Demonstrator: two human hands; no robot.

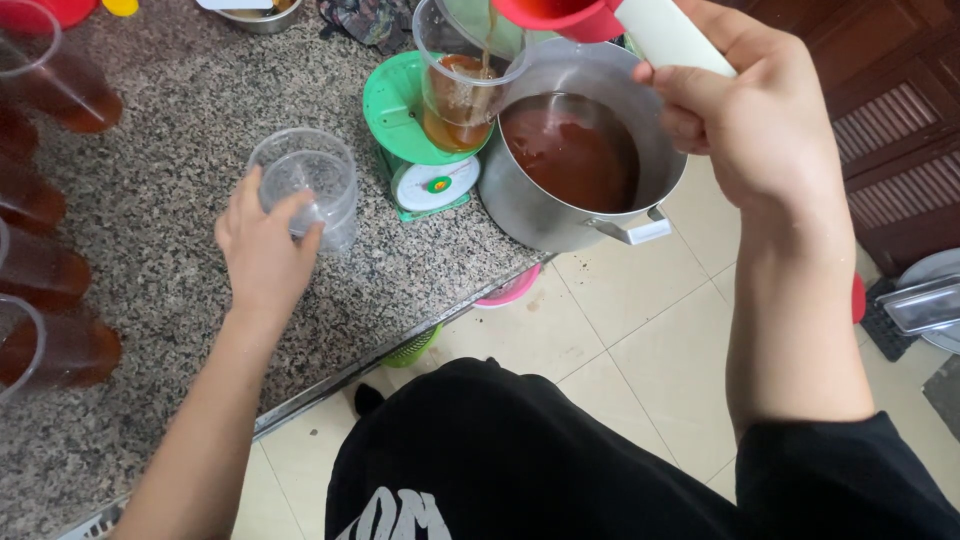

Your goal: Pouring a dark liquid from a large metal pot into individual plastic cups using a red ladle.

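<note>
Pouring from a red ladle (560, 17) with a white handle (670, 38), the person's right hand (745, 125) is wrapped shut around that handle, and a thin stream of brown liquid falls from the ladle's rim into a clear plastic cup (465, 75). That cup stands on a small green kitchen scale (415, 150) with a round dial at its front, and it is roughly half full of the same amber-brown liquid. Just to the right of the scale, touching or nearly touching the cup, sits a large steel pot (585, 190) holding dark reddish-brown liquid, placed at the edge of the speckled granite bench (170, 330), with one of its side handles jutting out over the tiled floor (620, 330). The left hand (262, 250) rests on the bench to the left of the scale, its fingers curled around the near side of an empty clear cup (310, 185), which stands upright, apart from the scale. Along the far left edge of the bench lies a row of filled cups (50, 270) with brown liquid, partly cut off by the picture's border. Near the top edge a metal bowl (262, 15) and some dark cloth (370, 20) are only partly visible. The person wears black clothing (560, 460).
</note>
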